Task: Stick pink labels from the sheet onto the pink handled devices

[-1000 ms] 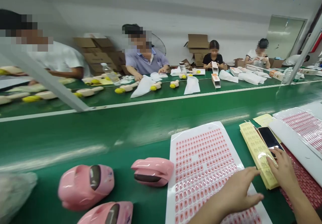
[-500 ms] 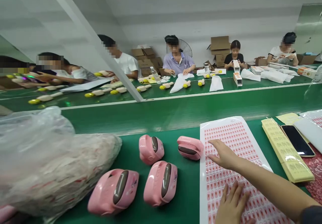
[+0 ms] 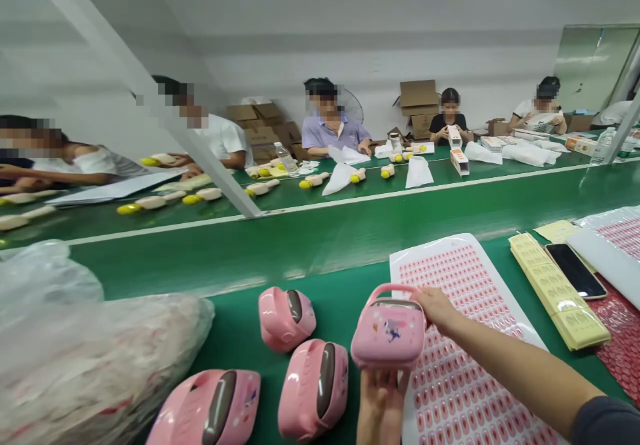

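Note:
A pink handbag-shaped plastic case (image 3: 389, 335) with a looped handle, a dark strip on top and a small printed picture is held upright between my hands. From below, my left hand (image 3: 383, 395) supports it with its fingers under the base. My right hand (image 3: 436, 306) grips its right side near the handle. Behind and under it lies a white sheet of red-and-pink oval stickers (image 3: 463, 298). More such cases sit to the left: one small pink case (image 3: 287, 318), another pink case (image 3: 314, 388) nearer me, and a third pink case (image 3: 207, 408) at the lower edge.
A clear plastic bag (image 3: 115, 352) of pale pieces fills the left. On the right lie a yellow sticker stack (image 3: 557, 292), a phone (image 3: 575, 272) and red bubble wrap (image 3: 620, 352). Across a green ledge (image 3: 320, 245), several co-workers sit among yellow-tipped items.
The case near the sticker sheet was picked up from the table and turned with its printed side towards me. Both hands left the sheet for it. The view has shifted.

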The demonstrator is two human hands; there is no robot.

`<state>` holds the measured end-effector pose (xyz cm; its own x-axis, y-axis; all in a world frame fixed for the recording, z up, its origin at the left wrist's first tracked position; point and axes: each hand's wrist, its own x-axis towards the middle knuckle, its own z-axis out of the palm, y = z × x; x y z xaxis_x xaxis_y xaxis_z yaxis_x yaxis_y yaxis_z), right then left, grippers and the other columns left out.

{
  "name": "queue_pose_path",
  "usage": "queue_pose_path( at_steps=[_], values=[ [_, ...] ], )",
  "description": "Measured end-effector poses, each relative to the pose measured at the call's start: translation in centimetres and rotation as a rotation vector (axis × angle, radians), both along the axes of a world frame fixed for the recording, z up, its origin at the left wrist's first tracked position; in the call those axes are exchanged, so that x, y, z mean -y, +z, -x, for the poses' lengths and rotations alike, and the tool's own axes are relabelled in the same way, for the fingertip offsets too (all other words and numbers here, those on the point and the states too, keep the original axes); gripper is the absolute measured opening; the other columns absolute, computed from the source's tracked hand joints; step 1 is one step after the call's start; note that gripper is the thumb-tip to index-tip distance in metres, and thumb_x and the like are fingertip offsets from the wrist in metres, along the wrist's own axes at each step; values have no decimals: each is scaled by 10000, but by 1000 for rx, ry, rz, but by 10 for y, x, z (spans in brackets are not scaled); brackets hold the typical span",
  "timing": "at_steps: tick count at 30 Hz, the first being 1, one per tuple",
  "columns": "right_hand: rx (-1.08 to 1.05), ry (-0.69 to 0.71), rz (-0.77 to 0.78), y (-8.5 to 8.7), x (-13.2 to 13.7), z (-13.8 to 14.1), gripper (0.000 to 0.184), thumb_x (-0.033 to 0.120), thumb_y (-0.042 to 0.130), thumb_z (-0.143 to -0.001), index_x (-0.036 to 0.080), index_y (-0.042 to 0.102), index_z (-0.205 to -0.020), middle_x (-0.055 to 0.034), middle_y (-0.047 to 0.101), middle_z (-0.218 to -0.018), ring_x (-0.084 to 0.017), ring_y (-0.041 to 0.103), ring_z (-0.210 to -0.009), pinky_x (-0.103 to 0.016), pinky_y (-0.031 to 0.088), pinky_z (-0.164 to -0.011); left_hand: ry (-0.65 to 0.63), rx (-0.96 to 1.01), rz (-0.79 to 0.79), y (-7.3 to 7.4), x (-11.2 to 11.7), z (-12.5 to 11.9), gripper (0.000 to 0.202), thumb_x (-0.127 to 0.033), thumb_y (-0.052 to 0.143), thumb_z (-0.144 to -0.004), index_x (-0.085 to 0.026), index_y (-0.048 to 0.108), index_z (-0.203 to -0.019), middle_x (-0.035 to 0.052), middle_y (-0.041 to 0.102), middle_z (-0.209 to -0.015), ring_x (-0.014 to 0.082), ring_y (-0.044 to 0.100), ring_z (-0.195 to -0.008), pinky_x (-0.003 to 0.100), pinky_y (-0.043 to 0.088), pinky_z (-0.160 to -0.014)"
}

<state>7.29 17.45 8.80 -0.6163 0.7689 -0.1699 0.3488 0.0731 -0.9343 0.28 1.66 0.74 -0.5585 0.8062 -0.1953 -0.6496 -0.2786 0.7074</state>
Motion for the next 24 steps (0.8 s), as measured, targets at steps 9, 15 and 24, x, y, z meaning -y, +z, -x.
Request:
queue_pose_path(
  at_steps=[9, 15, 24],
  values=[
    [8, 179, -440, -7, 32, -123, 238, 347, 480, -843, 196, 612, -971, -96, 642, -1009, -228, 589, -977, -401, 470, -876, -271, 203, -353, -27, -11, 10, 630, -607, 595, -680, -464, 413, -1266, -25, 569, -1267, 247, 423, -1239, 467, 309, -1022],
    [159, 103, -472, -18, 38, -228, 436, 182, 532, -803, 217, 521, -1237, -92, 568, -1250, -210, 506, -1180, -411, 382, -1020, -281, 321, -305, 13, -4, 0, 807, -505, 747, -564, -414, 401, -1287, 20, 542, -1301, 313, 419, -1231, 527, 343, -976],
    [184, 166, -356, -31, 72, -274, 569, 126, 654, -733, 292, 513, -1259, -46, 471, -1358, -204, 413, -1269, -399, 329, -1062, -39, 150, 18, 33, 9, -22, 683, -578, 715, -530, -442, 489, -1160, -83, 621, -1189, 283, 468, -1203, 468, 463, -906]
  ],
)
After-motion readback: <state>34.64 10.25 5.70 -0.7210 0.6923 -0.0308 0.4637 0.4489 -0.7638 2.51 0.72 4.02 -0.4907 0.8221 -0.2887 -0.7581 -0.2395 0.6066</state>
